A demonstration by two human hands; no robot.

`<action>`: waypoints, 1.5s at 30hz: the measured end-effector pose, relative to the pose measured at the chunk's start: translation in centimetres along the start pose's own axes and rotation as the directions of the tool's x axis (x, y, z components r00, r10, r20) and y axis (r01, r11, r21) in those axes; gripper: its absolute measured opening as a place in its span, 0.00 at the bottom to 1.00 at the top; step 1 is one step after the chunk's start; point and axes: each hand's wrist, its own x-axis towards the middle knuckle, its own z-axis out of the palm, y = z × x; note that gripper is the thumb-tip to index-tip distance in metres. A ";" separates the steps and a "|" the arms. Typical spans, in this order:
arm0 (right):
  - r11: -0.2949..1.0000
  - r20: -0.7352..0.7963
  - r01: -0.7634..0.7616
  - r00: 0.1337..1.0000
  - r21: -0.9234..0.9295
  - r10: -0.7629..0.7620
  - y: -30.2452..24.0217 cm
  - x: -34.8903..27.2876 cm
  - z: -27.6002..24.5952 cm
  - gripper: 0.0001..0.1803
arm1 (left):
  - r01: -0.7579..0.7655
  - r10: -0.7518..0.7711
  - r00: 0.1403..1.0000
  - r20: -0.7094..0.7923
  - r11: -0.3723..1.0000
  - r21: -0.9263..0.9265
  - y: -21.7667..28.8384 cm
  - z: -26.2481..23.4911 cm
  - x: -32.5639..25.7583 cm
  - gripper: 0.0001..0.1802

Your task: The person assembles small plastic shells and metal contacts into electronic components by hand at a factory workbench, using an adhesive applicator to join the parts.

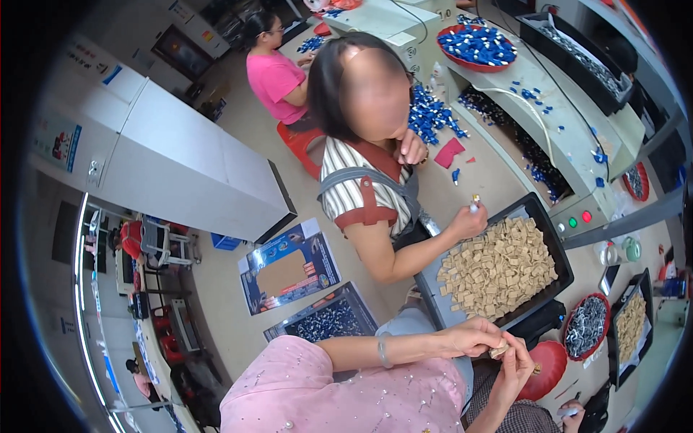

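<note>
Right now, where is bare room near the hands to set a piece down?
Bare tabletop lies between the black tray and the scattered blue parts. It is crowded right of the left hand and right hand, which pinch a tan piece: red bowl, second tray.

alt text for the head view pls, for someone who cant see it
Seen from above, the person's left hand and right hand meet over a small tan square piece, beside a black tray heaped with tan square pieces. A co-worker in a striped top reaches a hand over the tray. Bowls of blue parts and grey parts sit around.
</note>
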 end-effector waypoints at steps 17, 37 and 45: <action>0.995 -0.006 -0.069 0.998 -0.066 0.069 0.0 1.4 3.6 0.15 | -0.092 0.092 0.996 -0.007 0.995 -0.022 2.0 -2.0 -1.6 0.12; 0.996 -0.048 -0.045 0.998 0.081 0.049 -1.0 0.1 3.6 0.16 | -0.080 0.077 0.995 0.057 0.995 0.058 2.5 -0.9 -1.9 0.09; 0.997 -0.046 -0.055 0.997 0.052 0.057 -0.9 0.3 4.5 0.17 | -0.094 0.092 0.995 0.050 0.994 0.059 3.1 -0.9 -2.6 0.09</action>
